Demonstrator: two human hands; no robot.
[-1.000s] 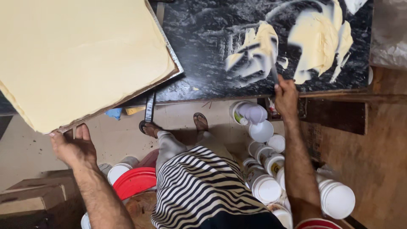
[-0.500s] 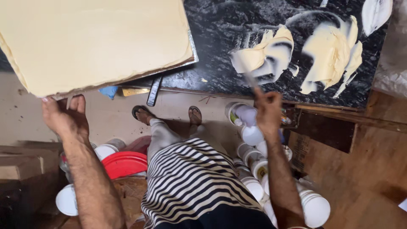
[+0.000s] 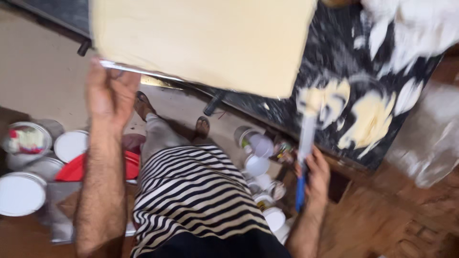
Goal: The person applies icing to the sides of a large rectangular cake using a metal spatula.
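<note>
Where left hand [image 3: 111, 93] meets board edge [image 3: 138, 70]

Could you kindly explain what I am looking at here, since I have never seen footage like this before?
There is no machine: a person wears a camera on the head, so you look down over a striped shirt to sandalled feet. The left hand grips the lower edge of a cream-painted board. The right hand holds a blue-handled tool, its tip loaded with cream paste, against a black slab smeared with cream and white patches. Open paint cans and white lids lie on the floor.
</note>
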